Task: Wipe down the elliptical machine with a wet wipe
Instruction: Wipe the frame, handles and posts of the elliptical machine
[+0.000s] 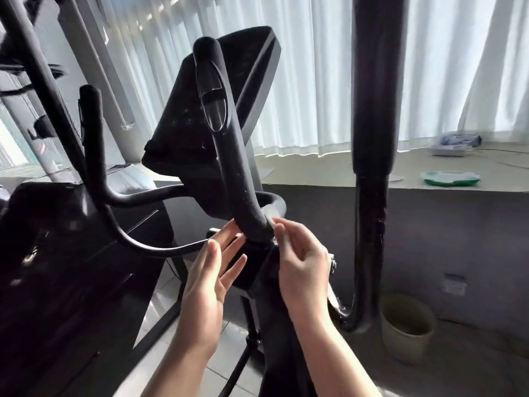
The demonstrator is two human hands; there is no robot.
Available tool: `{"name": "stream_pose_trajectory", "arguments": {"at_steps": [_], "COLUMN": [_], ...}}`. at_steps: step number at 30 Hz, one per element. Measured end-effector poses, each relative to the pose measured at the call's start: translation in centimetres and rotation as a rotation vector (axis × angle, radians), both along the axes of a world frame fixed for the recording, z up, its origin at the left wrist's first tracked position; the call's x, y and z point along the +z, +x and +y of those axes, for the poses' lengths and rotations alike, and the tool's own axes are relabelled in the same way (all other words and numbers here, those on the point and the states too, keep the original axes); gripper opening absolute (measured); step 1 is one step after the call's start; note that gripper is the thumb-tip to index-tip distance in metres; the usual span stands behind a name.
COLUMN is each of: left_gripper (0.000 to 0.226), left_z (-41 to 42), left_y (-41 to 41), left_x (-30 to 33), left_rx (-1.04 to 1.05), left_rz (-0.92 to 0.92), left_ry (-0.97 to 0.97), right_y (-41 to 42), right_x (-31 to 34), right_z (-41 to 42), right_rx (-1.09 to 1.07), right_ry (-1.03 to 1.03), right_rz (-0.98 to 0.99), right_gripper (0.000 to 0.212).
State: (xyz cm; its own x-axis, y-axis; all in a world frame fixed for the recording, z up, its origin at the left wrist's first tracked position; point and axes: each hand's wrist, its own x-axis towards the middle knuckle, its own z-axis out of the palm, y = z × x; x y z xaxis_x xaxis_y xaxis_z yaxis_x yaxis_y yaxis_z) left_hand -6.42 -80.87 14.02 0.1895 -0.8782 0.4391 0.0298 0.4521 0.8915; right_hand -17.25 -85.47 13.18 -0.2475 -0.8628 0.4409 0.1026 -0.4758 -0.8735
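Observation:
The black elliptical machine fills the view, its console (pixel 200 133) tilted up at the centre. A fixed handle (pixel 229 156) with a shiny oval sensor rises in front of the console. A thick moving arm (pixel 372 110) stands upright on the right. My left hand (pixel 211 270) is open with straight fingers, its fingertips just left of the handle's base. My right hand (pixel 300 259) pinches a pale, blurred wet wipe (pixel 282 239) right beside the handle's base. Whether the wipe touches the handle I cannot tell.
A green-rimmed wipe pack (pixel 450 179) and a small box (pixel 455 144) lie on the window ledge at the right, under white curtains. A round waste bin (pixel 406 325) stands on the floor by the moving arm's foot. A second handle (pixel 91 133) curves up at the left.

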Motion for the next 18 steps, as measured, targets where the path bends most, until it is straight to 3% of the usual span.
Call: {"name": "stream_pose_trajectory", "arguments": {"at_steps": [5, 10, 15, 18], "left_gripper": [0.055, 0.03, 0.041, 0.009], "left_z": [2.2, 5.6, 4.9, 3.4], "left_y": [-2.2, -8.8, -16.6, -20.1], "left_x": [-4.8, -11.5, -16.4, -17.6], "left_rx": [0.116, 0.032, -0.149, -0.164], "left_rz": [0.022, -0.13, -0.053, -0.026], "left_ry": [0.023, 0.141, 0.474, 0.538], "right_y": [-3.7, -12.7, -20.0, -22.8], "right_x": [-3.2, -9.1, -12.2, -13.5], "right_z": [6.9, 8.6, 7.9, 5.7], "right_rx": [0.176, 0.2, 0.353, 0.294], "right_ry": [-0.069, 0.336, 0.721, 0.812], "right_rz": [-0.007, 0.032, 0.076, 0.143], "right_gripper": [0.014, 0.013, 0.013, 0.012]}}
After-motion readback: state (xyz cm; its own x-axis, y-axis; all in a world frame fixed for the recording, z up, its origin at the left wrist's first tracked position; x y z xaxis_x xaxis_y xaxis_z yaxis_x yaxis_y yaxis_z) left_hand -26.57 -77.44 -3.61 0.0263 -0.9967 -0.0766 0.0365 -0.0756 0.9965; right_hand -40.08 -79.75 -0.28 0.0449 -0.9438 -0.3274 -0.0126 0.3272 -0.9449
